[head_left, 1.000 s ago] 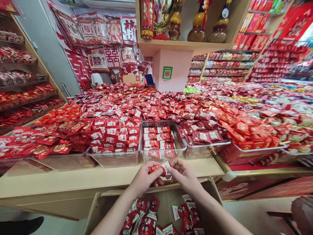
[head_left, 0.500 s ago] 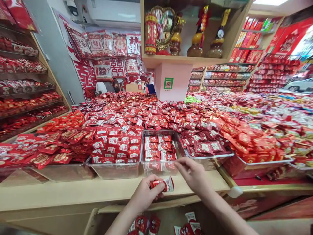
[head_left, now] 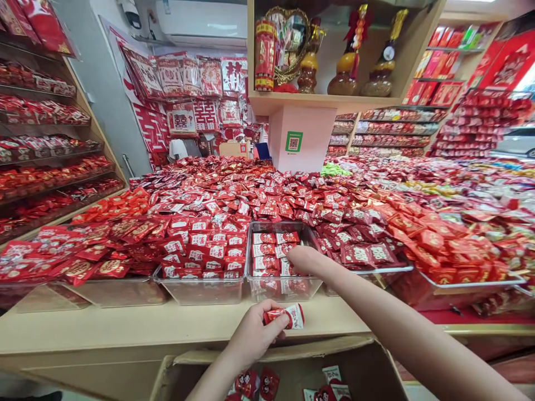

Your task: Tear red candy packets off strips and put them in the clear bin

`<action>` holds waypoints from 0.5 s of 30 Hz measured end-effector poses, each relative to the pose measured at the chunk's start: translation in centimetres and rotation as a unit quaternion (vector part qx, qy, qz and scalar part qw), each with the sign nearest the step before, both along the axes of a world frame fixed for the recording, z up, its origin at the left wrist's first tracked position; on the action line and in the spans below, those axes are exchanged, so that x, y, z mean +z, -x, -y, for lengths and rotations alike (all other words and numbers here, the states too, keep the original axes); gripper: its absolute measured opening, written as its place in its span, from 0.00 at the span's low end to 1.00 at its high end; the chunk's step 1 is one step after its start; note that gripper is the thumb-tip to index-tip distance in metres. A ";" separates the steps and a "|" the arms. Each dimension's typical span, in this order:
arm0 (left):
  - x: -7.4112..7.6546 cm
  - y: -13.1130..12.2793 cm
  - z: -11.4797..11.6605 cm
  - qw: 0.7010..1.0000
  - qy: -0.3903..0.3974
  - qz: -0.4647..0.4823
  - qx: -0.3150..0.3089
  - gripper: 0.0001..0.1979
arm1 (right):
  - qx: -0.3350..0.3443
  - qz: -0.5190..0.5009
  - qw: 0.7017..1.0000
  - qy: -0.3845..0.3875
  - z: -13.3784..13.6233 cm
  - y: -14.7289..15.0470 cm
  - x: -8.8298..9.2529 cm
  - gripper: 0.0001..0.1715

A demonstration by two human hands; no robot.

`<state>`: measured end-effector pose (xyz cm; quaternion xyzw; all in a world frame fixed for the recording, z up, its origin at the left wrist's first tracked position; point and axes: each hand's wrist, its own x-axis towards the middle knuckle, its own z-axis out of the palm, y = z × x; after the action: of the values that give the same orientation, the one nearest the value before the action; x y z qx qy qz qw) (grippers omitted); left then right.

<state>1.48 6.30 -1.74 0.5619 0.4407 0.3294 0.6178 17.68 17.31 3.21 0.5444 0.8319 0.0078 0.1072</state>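
Note:
My left hand (head_left: 256,333) is closed round a small stack of red-and-white candy packets (head_left: 288,316), held just above the beige counter edge. My right hand (head_left: 304,259) reaches into a clear plastic tray (head_left: 284,287) on the counter. Its fingers curl down onto the red-and-white packets (head_left: 267,250) laid in rows there, and I cannot see whether it holds one. Below my arms stands an open cardboard box (head_left: 196,365) with more of the same packets (head_left: 254,384) loose in it.
Other clear trays (head_left: 200,289) of red packets flank the middle tray. A wide heap of red wrapped sweets (head_left: 259,189) covers the display behind. Shelves of red goods (head_left: 45,145) line the left wall, and a pink pillar with a green QR sign (head_left: 293,142) stands behind.
My right hand let go of the packets held by both hands and moved forward into the clear tray. My left hand kept the stack. The view tilted up.

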 end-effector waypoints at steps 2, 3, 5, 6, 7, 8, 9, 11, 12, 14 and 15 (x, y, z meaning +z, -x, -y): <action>0.0 0.0 0.0 1.000 0.002 -0.002 -0.001 0.14 | 0.021 0.002 1.000 0.005 0.0 -0.1 0.0 0.15; 0.0 0.0 0.0 1.000 0.002 -0.004 -0.001 0.14 | 0.030 0.002 1.000 0.003 0.0 -0.2 0.0 0.14; -0.1 0.0 0.0 1.000 -0.001 -0.007 -0.004 0.14 | 0.042 -0.004 0.999 -0.006 0.0 -0.2 -0.1 0.14; -0.1 0.0 0.0 1.000 -0.002 -0.008 -0.006 0.14 | 0.046 -0.008 0.999 -0.011 0.0 -0.2 -0.2 0.14; -0.2 0.0 0.0 1.000 -0.004 -0.010 -0.005 0.14 | 0.048 -0.012 0.999 -0.017 0.0 -0.2 -0.3 0.14; -0.2 0.0 0.0 1.000 -0.005 -0.012 -0.005 0.14 | 0.046 -0.016 0.999 -0.024 0.0 -0.2 -0.4 0.14; -0.3 0.0 0.0 1.000 -0.006 -0.013 -0.004 0.14 | 0.044 -0.019 0.998 -0.031 0.0 -0.2 -0.4 0.15; -0.4 0.0 0.0 1.000 -0.008 -0.014 -0.005 0.14 | 0.039 -0.025 0.998 -0.039 0.0 -0.2 -0.6 0.15; -0.4 0.0 0.0 1.000 -0.009 -0.013 -0.006 0.14 | 0.037 -0.029 0.998 -0.040 0.0 -0.3 -0.6 0.15; -0.3 0.0 0.0 1.000 -0.009 -0.009 -0.006 0.14 | 0.036 -0.036 0.998 -0.034 -0.1 -0.5 -0.5 0.14; -0.3 -0.1 0.0 1.000 -0.008 -0.006 -0.005 0.14 | 0.032 -0.041 0.998 -0.034 -0.2 -0.6 -0.4 0.14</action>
<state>1.55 6.26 -1.99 0.5713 0.4389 0.3264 0.6119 18.27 17.51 2.80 0.5206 0.8519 0.0169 0.0541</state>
